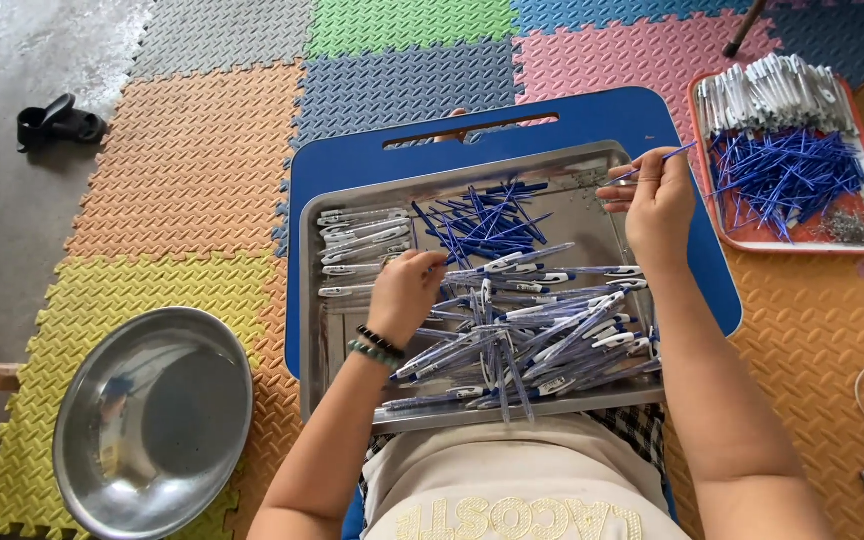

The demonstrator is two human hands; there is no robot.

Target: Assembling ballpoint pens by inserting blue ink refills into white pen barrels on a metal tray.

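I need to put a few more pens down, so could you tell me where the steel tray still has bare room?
The steel tray is bare along its near left corner, below the left hand, and in a strip along its far edge. The pen pile crowds the right half, refills the middle, barrels the left. The bowl is bare too.

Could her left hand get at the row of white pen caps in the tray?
Probably yes: the left hand rests in the metal tray right beside the white caps, with nothing lying between them.

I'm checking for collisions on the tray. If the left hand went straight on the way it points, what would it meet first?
Probably the loose blue refills piled on the metal tray, just beyond the left hand; depth is unclear.
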